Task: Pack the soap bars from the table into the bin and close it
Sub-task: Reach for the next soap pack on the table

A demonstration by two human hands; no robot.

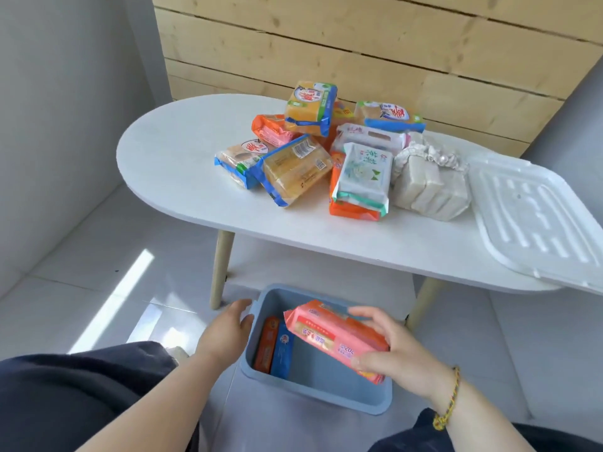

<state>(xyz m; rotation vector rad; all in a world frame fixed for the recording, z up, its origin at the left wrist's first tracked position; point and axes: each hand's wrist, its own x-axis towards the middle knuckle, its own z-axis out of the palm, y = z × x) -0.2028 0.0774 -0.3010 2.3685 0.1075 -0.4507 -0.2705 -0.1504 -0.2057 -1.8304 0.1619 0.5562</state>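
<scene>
Early stage of packing. The right hand (391,350) gripped a pink soap pack (332,337), fingers curled over its upper edge, and held it tilted above the open blue bin (326,398) on the floor. The left hand (228,324), fingers relaxed and holding nothing, lay at the bin's left rim. Two packs, an orange pack (266,347) and a blue pack (283,352), stood on edge against the bin's left wall (much of the bin's floor showed bare). The heap of wrapped soap bars (326,151), by far the larger share, lay unpacked on the white table (182,158). The white lid (535,220) lay at the table's right end, so closing was yet to come.
</scene>
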